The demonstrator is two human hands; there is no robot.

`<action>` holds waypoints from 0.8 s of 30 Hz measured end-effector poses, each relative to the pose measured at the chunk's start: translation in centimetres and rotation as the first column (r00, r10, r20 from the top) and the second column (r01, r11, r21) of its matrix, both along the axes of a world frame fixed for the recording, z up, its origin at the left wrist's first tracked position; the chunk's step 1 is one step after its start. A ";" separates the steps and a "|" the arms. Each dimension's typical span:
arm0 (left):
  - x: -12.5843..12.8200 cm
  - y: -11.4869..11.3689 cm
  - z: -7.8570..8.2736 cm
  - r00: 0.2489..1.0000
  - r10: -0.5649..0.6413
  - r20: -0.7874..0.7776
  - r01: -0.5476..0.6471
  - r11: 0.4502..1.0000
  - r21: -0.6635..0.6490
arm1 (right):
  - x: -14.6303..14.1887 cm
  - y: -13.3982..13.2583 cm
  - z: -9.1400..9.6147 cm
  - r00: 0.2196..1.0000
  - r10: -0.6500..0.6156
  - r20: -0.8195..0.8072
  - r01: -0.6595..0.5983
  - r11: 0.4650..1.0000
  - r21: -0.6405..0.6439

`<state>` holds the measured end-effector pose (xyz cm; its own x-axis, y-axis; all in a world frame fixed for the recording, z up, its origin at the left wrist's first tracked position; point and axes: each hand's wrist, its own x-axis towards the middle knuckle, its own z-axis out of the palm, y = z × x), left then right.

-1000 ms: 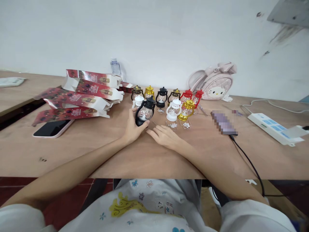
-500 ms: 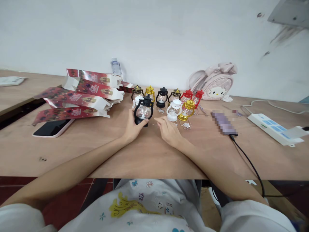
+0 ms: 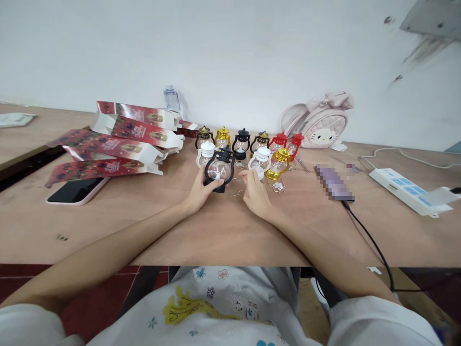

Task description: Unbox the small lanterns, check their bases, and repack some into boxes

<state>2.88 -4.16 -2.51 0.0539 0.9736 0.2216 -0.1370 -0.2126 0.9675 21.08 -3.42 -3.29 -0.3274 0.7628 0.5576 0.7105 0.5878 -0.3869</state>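
My left hand [image 3: 199,194] is wrapped round the base of a small black lantern [image 3: 220,169] with a clear globe and a white candle inside, tilted slightly above the table. Just to its right, my right hand [image 3: 255,194] is closed in a pinch on a thin wire handle [image 3: 236,194], whose ends point toward the lantern. Behind the hands stand a white lantern [image 3: 260,162], a gold lantern [image 3: 279,164] and another white lantern [image 3: 206,154], partly covered by the black one. More lanterns in black, bronze, gold and red form a back row, including a black one [image 3: 241,144].
Red printed cartons [image 3: 135,127] are heaped at the left, above a phone [image 3: 77,191]. Bent wire pieces [image 3: 276,186] lie by the gold lantern. At the right are a pink bag [image 3: 324,126], a blurred cabled phone [image 3: 334,183] and a power strip [image 3: 408,192]. A bottle [image 3: 172,98] stands behind.
The black lantern has shifted slightly right and down, tipping a little. My right hand has turned its fingers upward into a pinch, and thin wire now shows beside it.
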 end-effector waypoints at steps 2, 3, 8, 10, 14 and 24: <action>-0.1 0.1 -0.2 1.000 0.008 -0.022 -0.008 1.000 0.014 | -0.1 -0.1 -0.2 0.999 -0.024 0.031 0.023 1.000 0.008; -0.1 0.2 -0.3 0.999 0.011 -0.030 -0.011 1.000 0.023 | -0.1 -0.1 -0.3 0.999 -0.027 0.033 0.027 1.000 0.012; -0.1 0.3 -0.2 0.999 0.029 -0.030 -0.027 0.998 0.058 | -0.2 -0.1 -0.3 1.000 0.002 0.019 -0.002 1.000 -0.004; 0.0 0.1 0.0 1.000 0.014 0.017 -0.014 0.999 0.040 | -0.2 -0.2 -0.2 1.000 0.022 0.019 -0.022 0.999 -0.028; 0.3 -0.2 0.5 0.996 -0.005 0.086 0.005 1.000 0.001 | -0.2 -0.4 -0.2 0.998 0.037 0.048 -0.035 0.998 -0.045; 0.2 -0.7 1.2 0.994 -0.059 0.095 0.067 0.994 -0.083 | 0.6 0.6 0.4 0.971 0.045 -0.234 -0.033 0.998 0.057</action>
<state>3.11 -4.85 -1.30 0.0991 0.9846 0.1440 -0.2372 -0.1172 0.9644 21.64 -2.77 -2.86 -0.2117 0.7199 0.6610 0.5796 0.6370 -0.5082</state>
